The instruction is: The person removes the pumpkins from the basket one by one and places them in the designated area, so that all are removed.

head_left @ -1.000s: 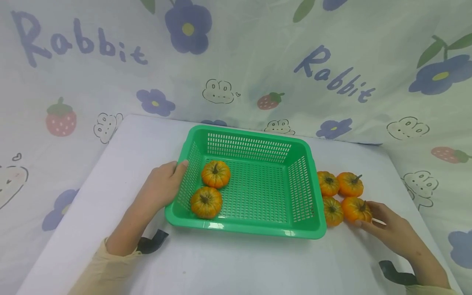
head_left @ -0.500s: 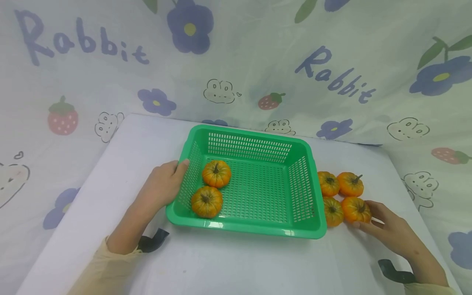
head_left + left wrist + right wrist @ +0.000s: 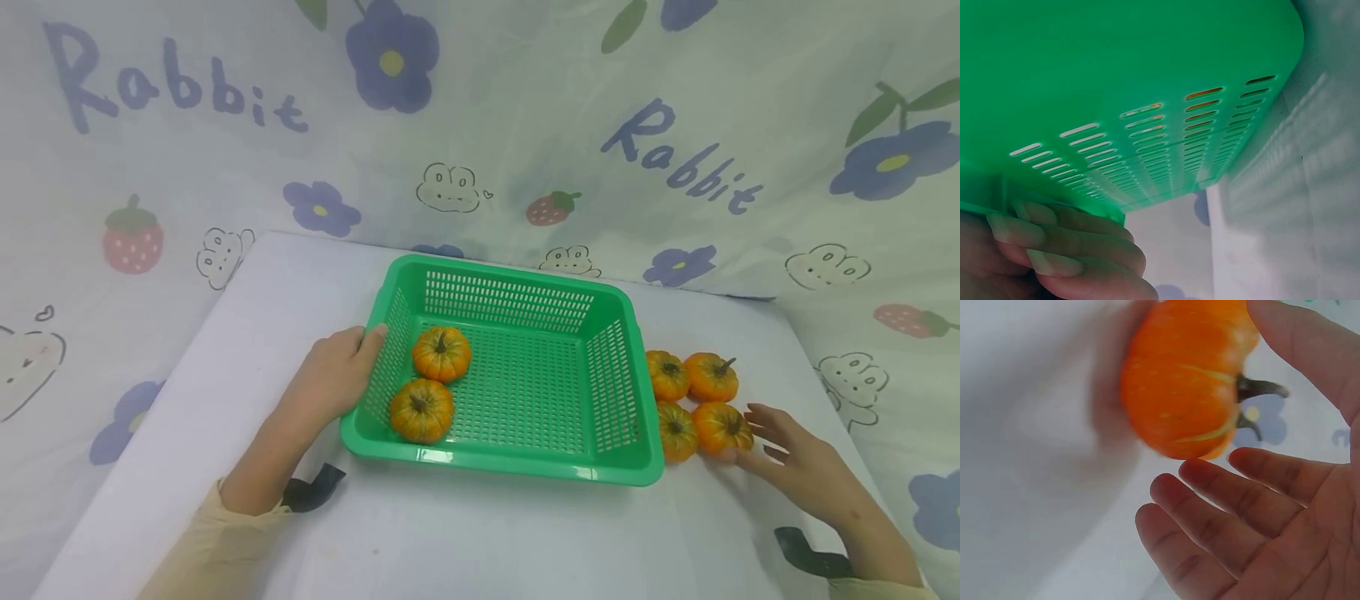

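My left hand [image 3: 330, 379] grips the left rim of a green plastic basket [image 3: 502, 468]. Its thumb lies over the rim; in the left wrist view the curled fingers [image 3: 1079, 247] are under it. Inside, at the basket's left, sit two small orange pumpkins, the rear one [image 3: 442, 354] and the front one [image 3: 422, 411]. My right hand [image 3: 806, 467] is at the right side of another pumpkin [image 3: 722, 428], fingers extended and thumb apart. In the right wrist view this pumpkin [image 3: 1179, 381] lies between thumb and fingers, not enclosed; whether the thumb touches it is unclear.
Beside the basket's right wall are more pumpkins: one at the back right [image 3: 712, 377], one at the back left [image 3: 667, 375] and one at the front left [image 3: 677, 432]. A white table [image 3: 480, 542] bears everything. Behind it hangs a printed cloth [image 3: 495, 125].
My right hand's fingers have straightened and moved slightly away from the pumpkin beside them. The left hand keeps its hold, and basket and pumpkins stay put; the view shifts a little.
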`<state>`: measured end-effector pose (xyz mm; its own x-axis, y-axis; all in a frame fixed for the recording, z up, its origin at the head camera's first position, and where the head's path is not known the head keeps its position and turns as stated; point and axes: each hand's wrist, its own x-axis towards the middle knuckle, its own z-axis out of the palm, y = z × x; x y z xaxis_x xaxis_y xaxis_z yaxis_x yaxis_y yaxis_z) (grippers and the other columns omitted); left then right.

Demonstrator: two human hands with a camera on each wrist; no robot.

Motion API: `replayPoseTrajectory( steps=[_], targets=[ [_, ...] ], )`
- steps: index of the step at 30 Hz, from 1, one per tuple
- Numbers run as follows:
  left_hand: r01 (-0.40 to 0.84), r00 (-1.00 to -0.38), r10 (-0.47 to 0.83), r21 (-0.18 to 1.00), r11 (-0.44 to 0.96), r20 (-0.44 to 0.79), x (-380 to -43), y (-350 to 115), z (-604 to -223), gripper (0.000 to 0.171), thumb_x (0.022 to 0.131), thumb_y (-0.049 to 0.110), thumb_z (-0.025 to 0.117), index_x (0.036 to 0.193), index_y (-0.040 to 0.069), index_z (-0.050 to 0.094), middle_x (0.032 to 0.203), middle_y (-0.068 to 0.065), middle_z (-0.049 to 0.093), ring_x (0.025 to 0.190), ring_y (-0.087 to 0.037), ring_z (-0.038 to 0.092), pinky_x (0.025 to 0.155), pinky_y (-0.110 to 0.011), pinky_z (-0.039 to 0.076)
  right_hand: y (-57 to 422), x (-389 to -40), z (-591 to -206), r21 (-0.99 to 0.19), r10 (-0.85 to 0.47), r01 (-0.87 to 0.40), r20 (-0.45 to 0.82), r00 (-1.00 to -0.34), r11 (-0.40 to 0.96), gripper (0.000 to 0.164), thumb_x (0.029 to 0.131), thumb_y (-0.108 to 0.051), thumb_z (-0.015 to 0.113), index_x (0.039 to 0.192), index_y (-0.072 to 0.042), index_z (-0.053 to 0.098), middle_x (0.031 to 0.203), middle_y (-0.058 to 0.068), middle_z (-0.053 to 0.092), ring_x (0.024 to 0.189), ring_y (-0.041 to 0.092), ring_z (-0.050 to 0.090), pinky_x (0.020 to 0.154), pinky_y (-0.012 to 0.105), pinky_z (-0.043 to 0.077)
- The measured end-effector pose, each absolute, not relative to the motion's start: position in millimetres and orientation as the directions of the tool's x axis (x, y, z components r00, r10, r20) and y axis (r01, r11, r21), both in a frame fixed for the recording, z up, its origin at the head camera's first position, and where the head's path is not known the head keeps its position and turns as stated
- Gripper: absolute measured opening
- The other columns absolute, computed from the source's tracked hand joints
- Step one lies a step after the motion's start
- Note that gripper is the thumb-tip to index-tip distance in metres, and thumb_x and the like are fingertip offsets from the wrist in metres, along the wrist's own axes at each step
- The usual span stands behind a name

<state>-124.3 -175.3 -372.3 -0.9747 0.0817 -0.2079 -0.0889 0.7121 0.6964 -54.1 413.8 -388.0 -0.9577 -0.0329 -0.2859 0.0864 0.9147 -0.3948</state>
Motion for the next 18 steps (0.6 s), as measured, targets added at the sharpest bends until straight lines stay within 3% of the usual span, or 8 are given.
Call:
replayPoseTrajectory(
  steps=[12, 18],
  targets=[
    [-0.087, -0.975, 0.078, 0.688, 0.72, -0.206, -124, -177, -372, 0.059, 0.113, 0.054, 0.027, 0.097, 0.005, 0.056, 0.077, -0.011, 0.054, 0.069, -0.026, 0.055, 0.061, -0.037, 0.048, 380, -64, -346, -0.346, -0.133, -0.074, -0.149, -0.98, 0.935, 0.089, 0.093, -0.044, 0.08, 0.156, 0.003, 0.036, 0.146, 0.039, 0.048, 0.121, 0.062, 0.056, 0.086, 0.063, 0.055],
    [-0.096, -0.973, 0.077, 0.687, 0.721, -0.217, -124, -176, -371, 0.059, 0.112, 0.054, 0.027, 0.099, 0.005, 0.056, 0.079, -0.011, 0.056, 0.07, -0.026, 0.056, 0.062, -0.037, 0.049, 348, -78, -315, -0.315, -0.214, -0.169, -0.114, -0.97, 0.934, 0.09, 0.092, -0.049, 0.08, 0.156, -0.001, 0.039, 0.151, 0.031, 0.048, 0.119, 0.061, 0.057, 0.084, 0.067, 0.055]
  ],
)
